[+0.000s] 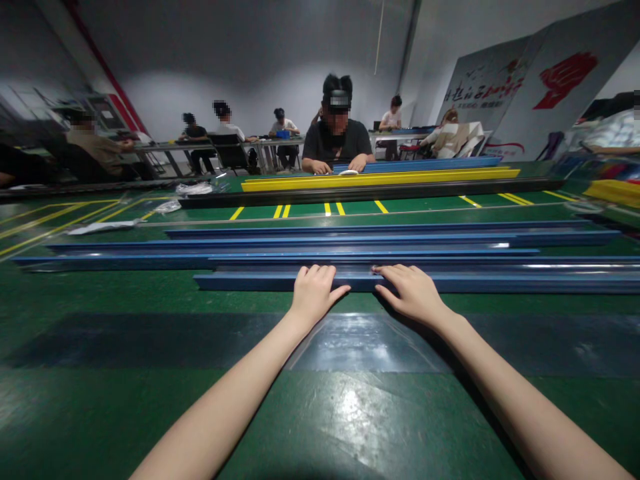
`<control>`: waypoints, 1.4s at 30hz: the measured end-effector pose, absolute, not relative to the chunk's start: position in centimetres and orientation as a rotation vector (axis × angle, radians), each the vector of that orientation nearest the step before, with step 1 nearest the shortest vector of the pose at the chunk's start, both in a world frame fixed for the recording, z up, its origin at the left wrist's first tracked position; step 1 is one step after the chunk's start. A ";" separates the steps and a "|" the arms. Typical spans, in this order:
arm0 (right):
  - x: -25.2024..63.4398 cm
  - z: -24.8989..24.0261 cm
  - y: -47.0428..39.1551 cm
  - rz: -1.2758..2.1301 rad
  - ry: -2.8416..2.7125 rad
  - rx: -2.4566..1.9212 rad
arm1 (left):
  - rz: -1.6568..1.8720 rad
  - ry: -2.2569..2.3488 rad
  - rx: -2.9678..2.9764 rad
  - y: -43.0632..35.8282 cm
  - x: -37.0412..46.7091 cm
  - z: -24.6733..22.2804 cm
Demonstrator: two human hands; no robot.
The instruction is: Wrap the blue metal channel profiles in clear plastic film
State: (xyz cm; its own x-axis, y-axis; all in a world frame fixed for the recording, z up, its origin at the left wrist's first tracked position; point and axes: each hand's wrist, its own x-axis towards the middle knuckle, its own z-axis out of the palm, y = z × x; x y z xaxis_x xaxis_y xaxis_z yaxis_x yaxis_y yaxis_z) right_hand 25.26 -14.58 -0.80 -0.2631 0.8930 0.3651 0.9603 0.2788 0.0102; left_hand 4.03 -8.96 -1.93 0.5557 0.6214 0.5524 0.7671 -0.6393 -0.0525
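A long blue plastic channel (270, 283) lies crosswise in front of me, its open trough facing up. My left hand (314, 291) is hooked over its near wall, with the fingers down in the trough and the thumb pointing right along the near side. To its right, my right hand (414, 292) grips the same wall; its fingertips reach into the trough and its thumb is on the near side. Between the hands a short stretch of channel shows. A clear plastic strip (365, 343) lies flat on the green table (320, 427), under my forearms.
Several more blue channels (115, 262) lie parallel just beyond. Farther back are a black channel (350, 196) and a yellow channel (380, 179), with crumpled clear wrap (167, 207) at left. A person (336, 137) sits across the table, hands on blue pieces. Other people sit behind.
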 end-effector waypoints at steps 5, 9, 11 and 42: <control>25.3 -0.9 -14.6 -0.326 -2.254 -1.666 | -0.726 -1.147 -2.510 -9.0 4.0 -1.9; 25.4 -1.0 -14.5 -0.306 -2.186 -1.662 | -0.736 -1.166 -2.483 -9.0 4.1 -1.8; 25.4 -1.1 -14.4 -0.299 -2.132 -1.680 | -0.746 -1.174 -2.474 -9.0 4.1 -1.9; 25.7 -1.3 -14.2 -0.265 -2.063 -1.600 | -0.806 -1.196 -2.457 -9.0 4.1 -1.8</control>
